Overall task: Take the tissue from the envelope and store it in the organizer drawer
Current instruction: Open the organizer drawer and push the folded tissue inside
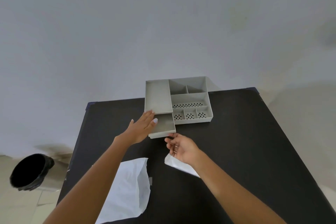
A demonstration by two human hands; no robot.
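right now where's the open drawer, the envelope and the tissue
drawer (164, 127): head view, on its bare inner floor, pulled out at the organizer's near left.
envelope (127, 191): head view, middle of the flat white paper at the table's near edge.
tissue (183, 167): head view, on the white part showing under the right wrist.

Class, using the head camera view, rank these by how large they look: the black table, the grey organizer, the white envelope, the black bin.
Largest to smallest:
1. black table
2. white envelope, though it lies nearer the camera
3. grey organizer
4. black bin
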